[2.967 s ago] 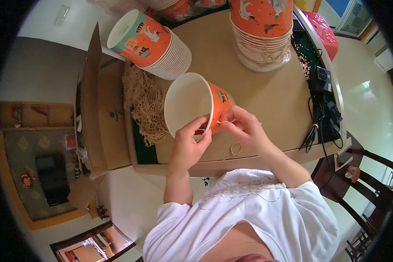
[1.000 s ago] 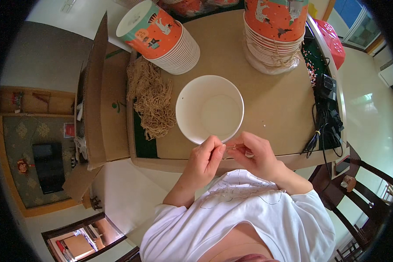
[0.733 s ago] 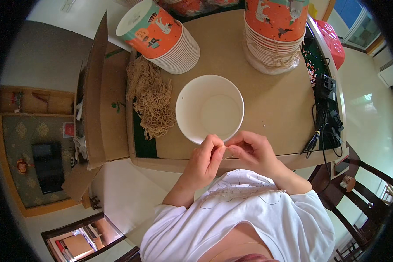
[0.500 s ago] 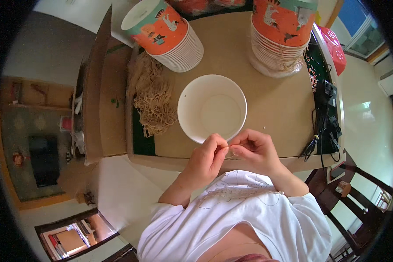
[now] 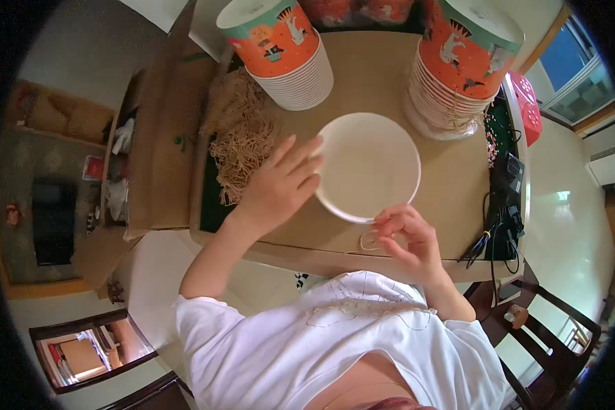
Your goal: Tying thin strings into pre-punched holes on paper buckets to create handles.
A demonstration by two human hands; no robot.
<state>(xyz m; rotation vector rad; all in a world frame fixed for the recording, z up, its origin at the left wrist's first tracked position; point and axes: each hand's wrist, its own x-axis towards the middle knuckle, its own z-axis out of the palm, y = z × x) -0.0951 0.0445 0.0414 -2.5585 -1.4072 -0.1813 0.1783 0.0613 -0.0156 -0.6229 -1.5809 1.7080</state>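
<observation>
Brown tabletop [image 5: 362, 61] carried a white paper bowl [image 5: 369, 167] near its front edge, w/ left hand [image 5: 277, 188] spread open on the rim & right hand [image 5: 406, 236] pinching a thin string loop [image 5: 370, 240], so probably best to steady bowl before threading.

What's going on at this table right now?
A person in a white shirt sits at a brown table with a white round paper bowl standing open side up in front of them. The left hand rests against the bowl's left rim. The right hand pinches a thin loop of tan string at the near rim. A pile of tan string loops and two stacks of orange printed bowls stand behind.
</observation>
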